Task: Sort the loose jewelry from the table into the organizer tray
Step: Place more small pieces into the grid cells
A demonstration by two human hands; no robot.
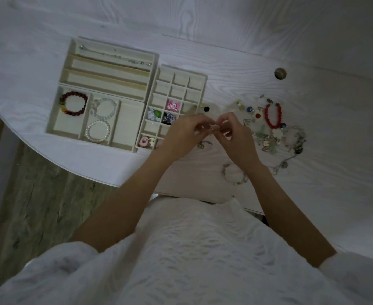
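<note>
On a pale wood-grain worktop (291, 51), left hand (181, 134) and right hand (234, 135) pinching one small pinkish trinket (214, 128) at centre frame, likely next into the grid organizer tray (182, 69) just left.

Bench (269, 51): pale wood grain is seen, matt. Organizer tray (113, 84): lined in what looks like cream cloth, matt. Dark red bracelet (74, 103) and white pearl bracelet (98, 130): glossy smooth beads are noted. Chain (115, 55): shiny metal. Floor (38, 183): grey wood pattern. Garment (192, 249): textured white cloth.
</note>
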